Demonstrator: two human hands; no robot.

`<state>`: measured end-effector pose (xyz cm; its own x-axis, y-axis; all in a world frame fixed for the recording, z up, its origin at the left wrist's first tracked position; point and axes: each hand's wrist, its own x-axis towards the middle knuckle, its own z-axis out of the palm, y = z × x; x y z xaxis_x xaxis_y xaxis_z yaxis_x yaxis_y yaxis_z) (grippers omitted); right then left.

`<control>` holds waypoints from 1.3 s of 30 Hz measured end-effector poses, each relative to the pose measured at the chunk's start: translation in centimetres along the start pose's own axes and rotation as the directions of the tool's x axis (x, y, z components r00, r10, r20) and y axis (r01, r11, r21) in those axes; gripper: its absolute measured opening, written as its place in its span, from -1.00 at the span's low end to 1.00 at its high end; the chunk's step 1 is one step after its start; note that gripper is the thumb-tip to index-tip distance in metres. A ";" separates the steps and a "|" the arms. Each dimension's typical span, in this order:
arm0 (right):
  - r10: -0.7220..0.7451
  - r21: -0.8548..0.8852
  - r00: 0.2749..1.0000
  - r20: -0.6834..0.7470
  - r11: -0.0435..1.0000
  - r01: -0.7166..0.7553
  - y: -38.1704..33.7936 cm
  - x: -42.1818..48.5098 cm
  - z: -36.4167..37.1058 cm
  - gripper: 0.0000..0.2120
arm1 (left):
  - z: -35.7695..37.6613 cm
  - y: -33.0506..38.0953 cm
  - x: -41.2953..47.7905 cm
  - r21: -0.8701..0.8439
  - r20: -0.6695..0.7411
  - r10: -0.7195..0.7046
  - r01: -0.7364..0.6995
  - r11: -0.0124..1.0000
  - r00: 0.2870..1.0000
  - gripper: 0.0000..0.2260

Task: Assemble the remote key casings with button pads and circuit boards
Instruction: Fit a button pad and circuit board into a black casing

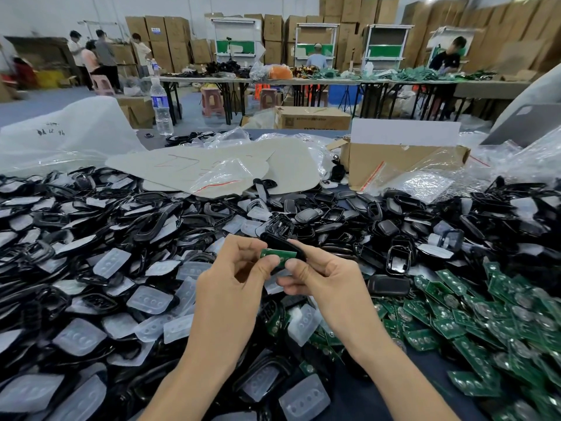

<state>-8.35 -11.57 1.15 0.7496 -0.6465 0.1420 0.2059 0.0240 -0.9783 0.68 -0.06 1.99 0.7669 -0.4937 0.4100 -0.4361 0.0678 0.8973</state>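
Both my hands meet at the middle of the table and hold one black key casing with a green circuit board lying in it. My left hand grips the casing's left end, thumb pressed on the board. My right hand pinches the right end, thumb on the board's edge. Around them lie heaps of black casings, translucent button pads and green circuit boards.
A cardboard box and clear plastic bags stand behind the heap at the right. Grey card sheets lie at the back middle, a water bottle behind them. People work at far tables.
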 end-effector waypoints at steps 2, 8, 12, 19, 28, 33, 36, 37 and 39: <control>0.002 -0.018 1.000 0.005 1.000 -0.001 0.1 0.0 0.0 -0.68 | 0.0 -0.1 0.0 0.003 -0.004 -0.012 0.012 1.000 1.000 -0.78; -0.013 -0.058 0.999 0.040 0.998 0.015 0.0 -0.4 0.1 -0.70 | 0.0 -0.1 0.1 0.062 -0.016 0.000 0.001 0.998 1.000 -0.78; -0.022 -0.083 0.999 0.049 0.996 0.026 -0.1 -0.6 0.1 -0.73 | 0.1 -0.3 0.0 0.104 -0.029 0.020 -0.017 0.994 0.999 -0.81; -0.008 -0.108 0.999 0.036 0.994 0.012 -0.2 -0.7 0.3 -0.80 | 0.2 -0.4 0.0 0.108 -0.028 0.002 0.001 0.994 1.000 -0.82; 0.013 0.022 0.997 0.073 1.000 -0.015 -0.7 -0.8 0.4 -0.85 | 0.4 0.1 -0.1 -0.104 0.044 -0.117 0.121 0.987 0.992 -0.74; 0.009 0.051 0.997 0.075 0.999 -0.013 -0.7 -0.8 0.3 -0.86 | 0.4 0.4 0.0 -0.174 0.130 -0.130 0.151 0.973 0.983 -0.87; -0.013 0.015 0.998 0.063 1.000 0.012 -0.7 -0.9 0.2 -0.86 | 0.4 0.4 0.0 -0.214 0.158 -0.141 0.173 0.961 0.977 -0.90; -0.019 0.001 0.998 0.059 1.000 0.019 -0.7 -0.9 0.2 -0.86 | 0.3 0.5 0.0 -0.220 0.165 -0.143 0.178 0.959 0.976 -0.91; -0.024 -0.018 0.998 0.058 1.000 0.025 -0.7 -1.0 0.3 -0.85 | 0.3 0.5 0.0 -0.224 0.181 -0.146 0.186 0.957 0.973 -0.91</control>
<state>-9.02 -10.71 1.73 0.7796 -0.6016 0.1742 0.2137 -0.0060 -0.9769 0.35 -0.30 2.35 0.7247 -0.6467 0.2379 -0.1692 0.1676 0.9712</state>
